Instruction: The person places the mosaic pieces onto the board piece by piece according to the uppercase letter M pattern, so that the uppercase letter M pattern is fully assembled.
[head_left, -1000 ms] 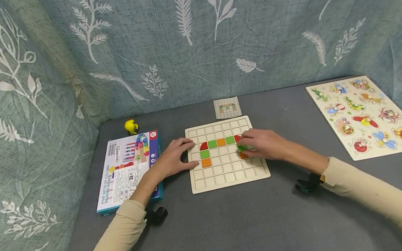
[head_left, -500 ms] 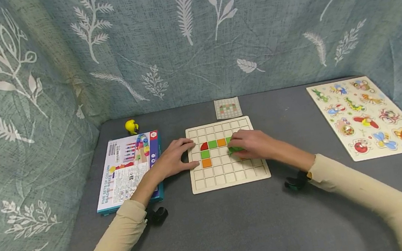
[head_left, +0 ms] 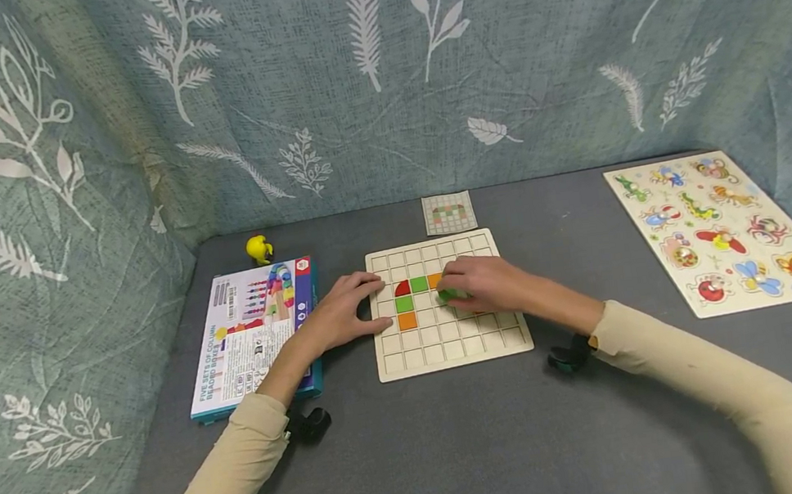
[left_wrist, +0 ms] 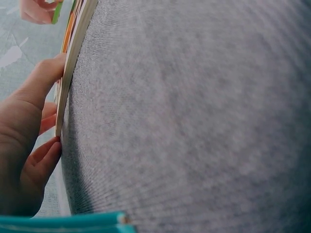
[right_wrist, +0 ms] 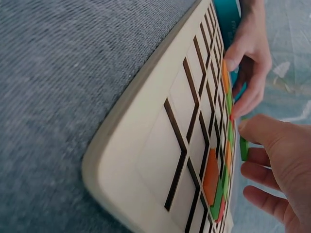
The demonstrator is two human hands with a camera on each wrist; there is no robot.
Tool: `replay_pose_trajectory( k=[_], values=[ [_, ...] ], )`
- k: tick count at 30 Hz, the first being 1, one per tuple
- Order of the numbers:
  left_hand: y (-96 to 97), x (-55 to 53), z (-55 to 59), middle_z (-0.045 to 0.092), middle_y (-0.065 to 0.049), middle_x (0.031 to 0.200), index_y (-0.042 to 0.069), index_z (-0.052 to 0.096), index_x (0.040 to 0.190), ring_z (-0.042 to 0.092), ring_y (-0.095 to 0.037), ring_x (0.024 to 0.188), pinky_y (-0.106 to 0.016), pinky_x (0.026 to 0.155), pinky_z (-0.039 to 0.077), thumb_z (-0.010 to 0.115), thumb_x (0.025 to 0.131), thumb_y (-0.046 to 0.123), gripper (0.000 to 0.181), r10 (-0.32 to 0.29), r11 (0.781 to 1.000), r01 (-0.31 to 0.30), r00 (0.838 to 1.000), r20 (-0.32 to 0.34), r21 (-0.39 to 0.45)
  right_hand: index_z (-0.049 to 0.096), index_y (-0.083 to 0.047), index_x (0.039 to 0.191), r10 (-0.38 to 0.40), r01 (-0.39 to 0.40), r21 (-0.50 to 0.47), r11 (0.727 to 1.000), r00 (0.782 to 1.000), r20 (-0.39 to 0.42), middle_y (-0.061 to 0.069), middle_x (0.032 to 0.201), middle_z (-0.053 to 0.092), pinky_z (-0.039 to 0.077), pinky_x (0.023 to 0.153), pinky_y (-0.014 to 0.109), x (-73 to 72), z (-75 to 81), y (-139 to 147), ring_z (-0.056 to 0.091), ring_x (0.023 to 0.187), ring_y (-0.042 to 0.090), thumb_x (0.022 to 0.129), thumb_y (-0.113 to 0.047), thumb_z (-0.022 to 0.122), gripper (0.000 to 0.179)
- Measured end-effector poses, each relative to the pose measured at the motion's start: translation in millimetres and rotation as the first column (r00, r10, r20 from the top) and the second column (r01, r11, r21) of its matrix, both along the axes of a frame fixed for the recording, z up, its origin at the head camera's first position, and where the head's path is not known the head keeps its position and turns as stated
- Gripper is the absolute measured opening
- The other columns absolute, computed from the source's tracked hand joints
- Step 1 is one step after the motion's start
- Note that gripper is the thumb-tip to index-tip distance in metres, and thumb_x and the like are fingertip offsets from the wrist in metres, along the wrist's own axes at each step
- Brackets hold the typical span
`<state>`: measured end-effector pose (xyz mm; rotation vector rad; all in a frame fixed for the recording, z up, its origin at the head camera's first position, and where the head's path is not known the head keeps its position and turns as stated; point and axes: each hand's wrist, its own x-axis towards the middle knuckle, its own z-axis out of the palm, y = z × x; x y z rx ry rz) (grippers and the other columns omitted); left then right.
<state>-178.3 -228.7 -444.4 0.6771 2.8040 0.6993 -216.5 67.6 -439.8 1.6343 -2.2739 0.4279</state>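
Observation:
A pale wooden grid board (head_left: 446,350) lies on the table with colored tiles in its cells. In the head view a red rounded tile (head_left: 402,288), a green tile (head_left: 419,284) and an orange tile (head_left: 407,321) show on its left part. On its right part the right wrist view shows another orange tile (right_wrist: 210,179), beside green and red ones. My left hand (head_left: 345,315) touches the board's left edge, thumb and fingers spread apart. Above the board my right hand (head_left: 489,281) pinches a loose green tile (right_wrist: 244,149) between thumb and forefinger. This hand hides several cells in the head view.
Behind the board lies a small printed pattern card (head_left: 448,213). A bead-maze box (head_left: 251,339) stands left, near my left forearm, with a small yellow toy (head_left: 259,250) behind it. An insect puzzle board (head_left: 728,231) lies at the right. A leaf-patterned curtain (head_left: 380,117) hangs behind the table.
My right hand has moved left across the board from the right-hand tiles, carrying the green tile toward the middle. My left hand has stayed at the board's edge.

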Motion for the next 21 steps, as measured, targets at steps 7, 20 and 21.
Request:
replay_pose_trajectory(
  k=[7,20,21],
  values=[
    [-0.6,-0.2,-0.4,0.045,-0.007,0.145,0.011,0.053,0.139,0.038,-0.029,0.135,-0.050,0.110,0.038,0.071,0.086,0.044,0.066,-0.004,1.000,0.004,1.000,-0.003,0.004,0.071,-0.013,0.096,-0.002,0.002,0.004,1.000,1.000,-0.017,0.001,0.092,0.067,0.054,0.067,0.027,-1.5,-1.3,-8.2,0.063,0.081,0.015,0.084,-0.016,0.075,0.013],
    [0.2,-0.5,0.9,0.045,-0.008,0.145,0.011,0.052,0.140,0.039,-0.029,0.135,-0.050,0.110,0.039,0.071,0.085,0.045,0.067,0.002,1.000,-0.002,1.000,-0.002,-0.005,0.075,-0.012,0.094,-0.041,0.033,0.118,0.992,0.997,0.069,0.003,0.091,0.066,0.054,0.068,0.026,-1.8,-1.3,-15.6,0.063,0.082,0.015,0.086,-0.014,0.073,0.008],
    [0.1,0.0,0.7,0.045,-0.008,0.145,0.011,0.052,0.140,0.039,-0.029,0.135,-0.050,0.110,0.039,0.071,0.085,0.045,0.067,0.004,1.000,-0.004,1.000,0.001,-0.008,0.075,-0.012,0.094,-0.039,0.030,0.120,0.992,0.996,0.074,0.003,0.091,0.066,0.054,0.067,0.026,-1.4,-1.7,-16.3,0.062,0.082,0.015,0.086,-0.013,0.072,0.009]
  ],
)
